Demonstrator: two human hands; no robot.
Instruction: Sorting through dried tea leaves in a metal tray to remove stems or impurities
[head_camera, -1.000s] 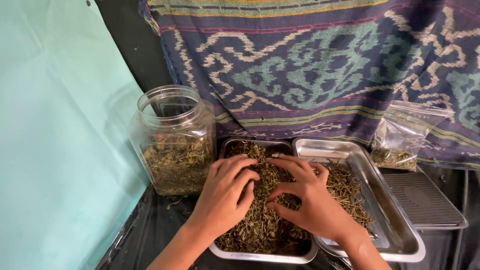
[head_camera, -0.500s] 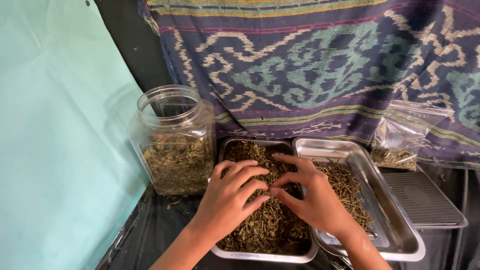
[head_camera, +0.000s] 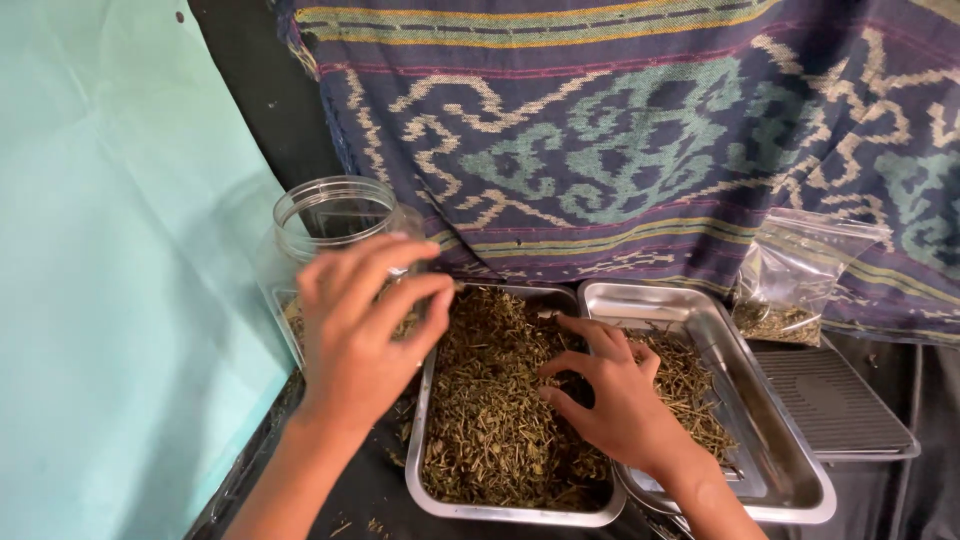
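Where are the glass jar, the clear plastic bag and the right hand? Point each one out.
glass jar (head_camera: 330, 215): head view, on its open rim at the top.
clear plastic bag (head_camera: 795, 275): head view, on its see-through front above the dried herbs.
right hand (head_camera: 610, 395): head view, on the back of the hand.

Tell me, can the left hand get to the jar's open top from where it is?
Probably yes. The left hand is lifted in front of the clear jar, just below its open mouth with no lid on it, and nothing sits between them.
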